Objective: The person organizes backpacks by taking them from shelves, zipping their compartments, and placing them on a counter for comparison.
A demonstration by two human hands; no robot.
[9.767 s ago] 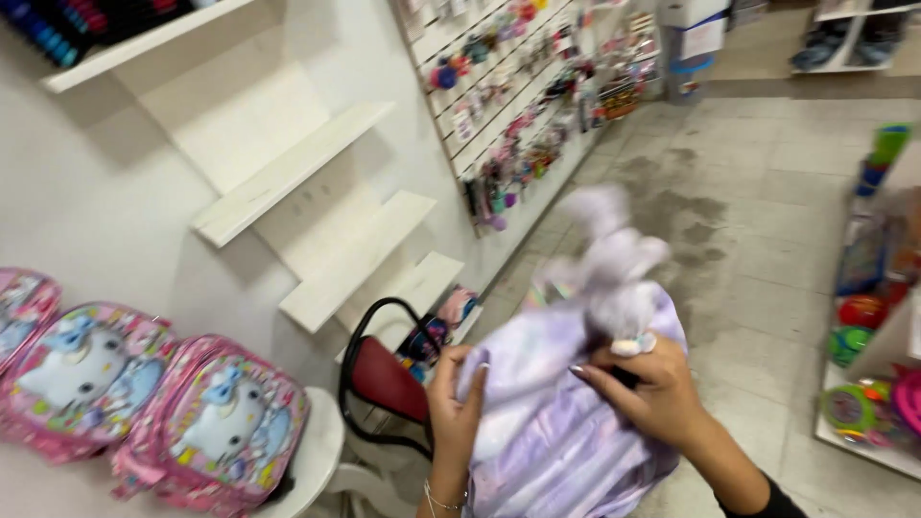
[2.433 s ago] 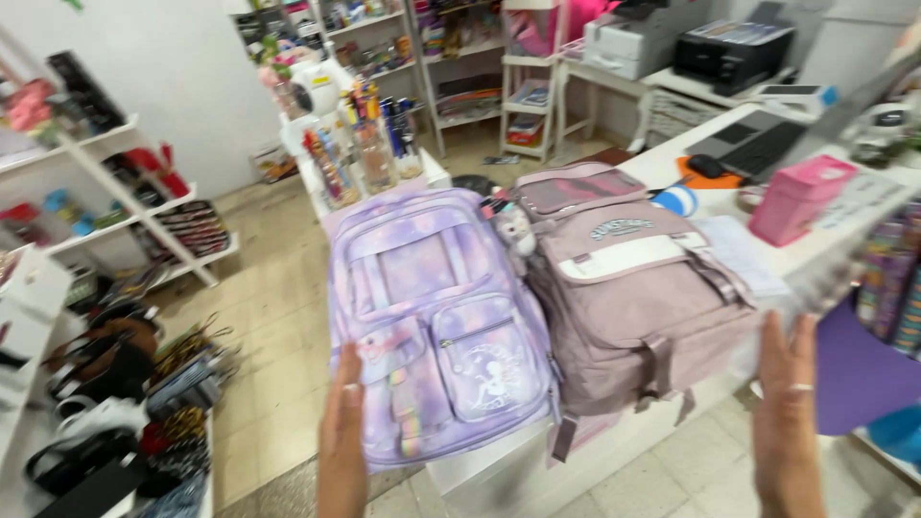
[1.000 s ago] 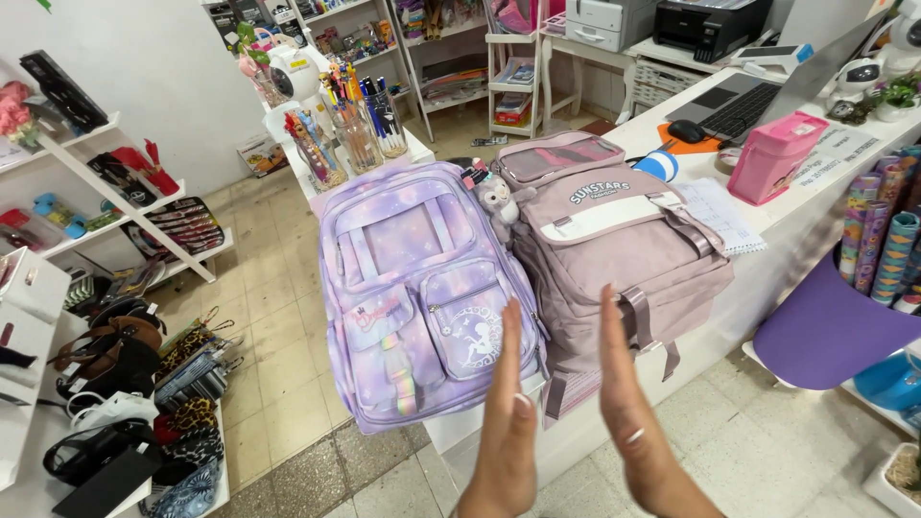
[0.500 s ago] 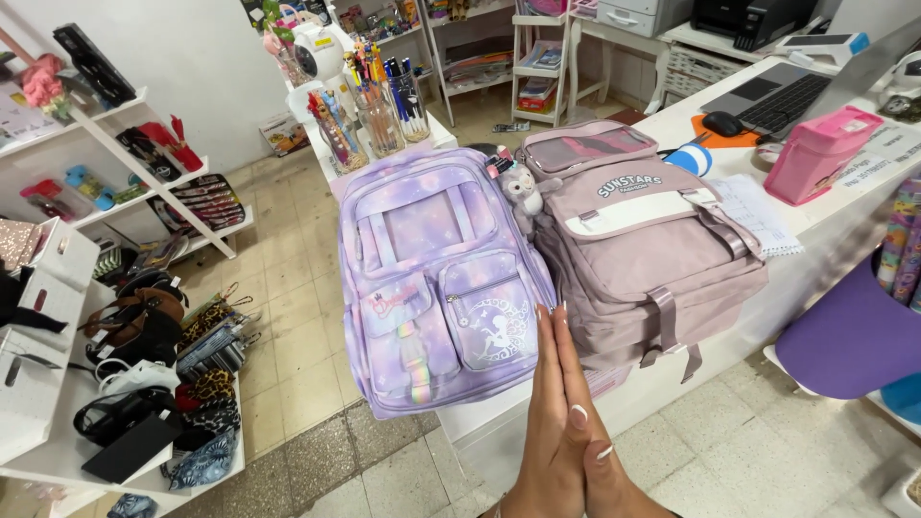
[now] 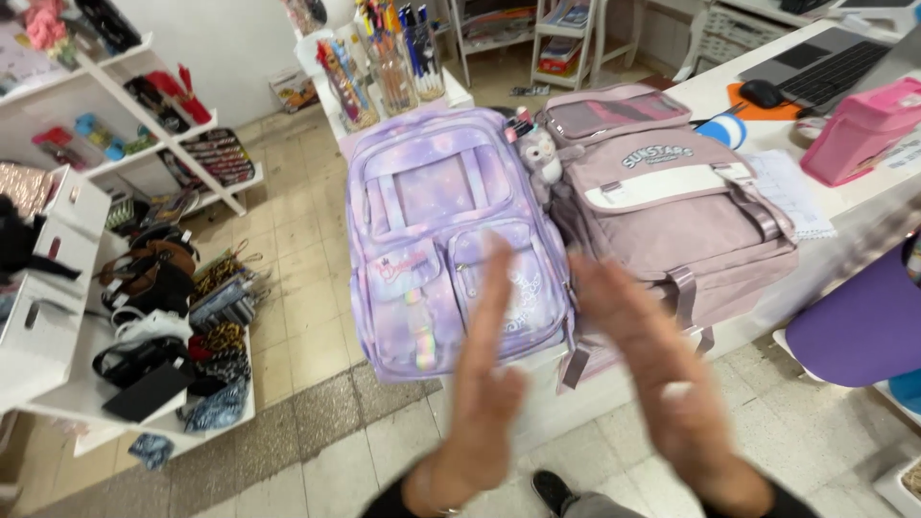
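Note:
A lilac tie-dye backpack (image 5: 436,230) lies flat on the end of a white counter (image 5: 868,206), front pockets up. Beside it on the right lies a mauve backpack (image 5: 672,206) with a white band, and a small grey plush charm (image 5: 540,153) sits between them. My left hand (image 5: 480,393) and my right hand (image 5: 648,364) are raised in front of the bags, blurred, fingers straight, palms facing each other and apart. Neither hand holds or touches anything.
Clear cups of pens and markers (image 5: 379,58) stand behind the bags. A pink box (image 5: 859,129), a keyboard (image 5: 830,67), a mouse (image 5: 765,93) and papers (image 5: 787,192) lie on the counter. White shelves (image 5: 144,144) with bags and purses stand on the left. A purple seat (image 5: 859,321) is at right.
My palms, pressed together half a second ago, have come apart. Earlier I carried the lilac backpack from a shelf wall to the counter; both bags now lie still.

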